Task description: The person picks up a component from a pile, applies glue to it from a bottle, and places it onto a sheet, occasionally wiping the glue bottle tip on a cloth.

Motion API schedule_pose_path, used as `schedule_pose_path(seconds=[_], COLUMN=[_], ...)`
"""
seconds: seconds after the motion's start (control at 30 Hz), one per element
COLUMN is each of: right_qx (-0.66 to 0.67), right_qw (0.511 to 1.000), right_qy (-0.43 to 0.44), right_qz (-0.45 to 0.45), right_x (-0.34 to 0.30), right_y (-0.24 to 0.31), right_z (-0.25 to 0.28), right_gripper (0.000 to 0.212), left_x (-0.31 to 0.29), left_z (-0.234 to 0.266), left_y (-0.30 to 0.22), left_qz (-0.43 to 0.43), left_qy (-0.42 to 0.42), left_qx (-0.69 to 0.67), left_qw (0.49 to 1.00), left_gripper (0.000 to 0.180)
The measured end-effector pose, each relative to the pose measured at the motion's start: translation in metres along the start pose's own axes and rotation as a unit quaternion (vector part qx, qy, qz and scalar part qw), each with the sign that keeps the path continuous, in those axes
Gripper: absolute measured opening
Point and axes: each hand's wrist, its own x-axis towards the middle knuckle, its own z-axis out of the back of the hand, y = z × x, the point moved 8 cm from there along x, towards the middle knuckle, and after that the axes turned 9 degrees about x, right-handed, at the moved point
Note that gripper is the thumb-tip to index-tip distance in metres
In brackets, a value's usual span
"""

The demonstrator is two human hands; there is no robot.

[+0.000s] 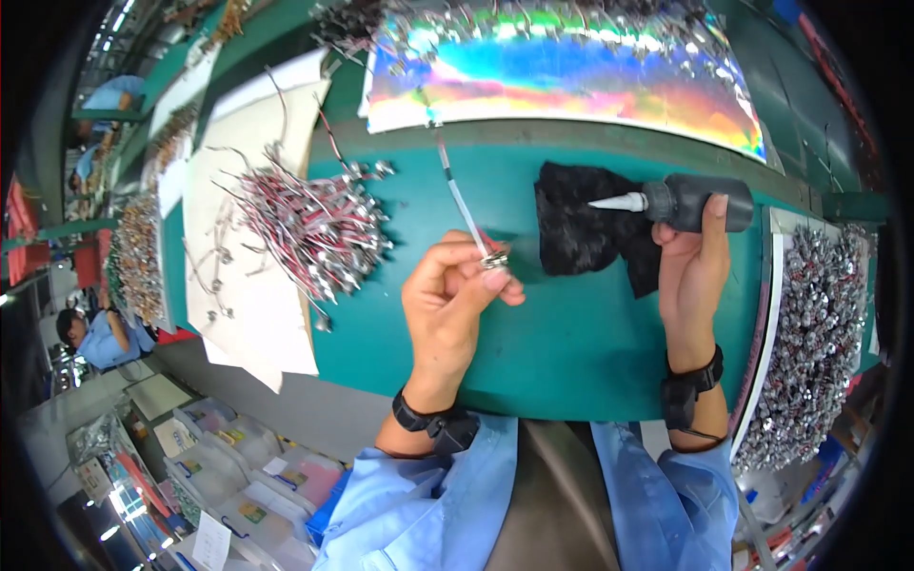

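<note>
My left hand (446,303) pinches a small round metal part (494,260) between thumb and fingers. From that part a thin wire lead (459,198) in pale sleeving rises toward the far side of the table. My right hand (690,281) is closed around a dark squeeze bottle (703,202) lying nearly level. Its white tapered nozzle (621,202) points left, above a crumpled black cloth (574,221). Nozzle and metal part are well apart. To the left of my left hand lies a pile of wired metal parts (319,224) with red and dark leads.
The green table mat (562,338) spans the work area. Cardboard sheets (249,328) lie under the pile at left. A shiny rainbow-coloured sheet (562,90) bearing more parts is at the far side. A white-edged tray of metal parts (809,343) stands at right. Another person (105,338) sits far left.
</note>
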Motion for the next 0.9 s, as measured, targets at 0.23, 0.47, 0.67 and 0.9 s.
schedule_pose_path(seconds=[0.23, 0.47, 0.67, 0.9], right_qx=[0.114, 0.115, 0.123, 0.133], right_qw=[0.991, 0.989, 0.986, 0.985], right_qy=[-0.055, -0.084, -0.093, -0.096], right_qz=[-0.038, -0.046, -0.057, -0.050], right_x=[0.010, 0.010, 0.010, 0.011], right_y=[0.013, 0.018, 0.019, 0.024], right_z=[0.021, 0.021, 0.027, 0.028], right_gripper=[0.031, 0.032, 0.032, 0.032], left_x=[0.084, 0.187, 0.189, 0.191], left_z=[0.015, 0.013, -0.003, -0.007], left_y=[-0.080, -0.043, -0.040, -0.030], left_qz=[-0.036, -0.084, -0.180, -0.157], left_qy=[-0.093, -0.117, -0.197, -0.216], left_qx=[0.374, 0.550, 0.657, 0.681], left_qw=[0.922, 0.823, 0.705, 0.682], left_gripper=[0.022, 0.024, 0.022, 0.020])
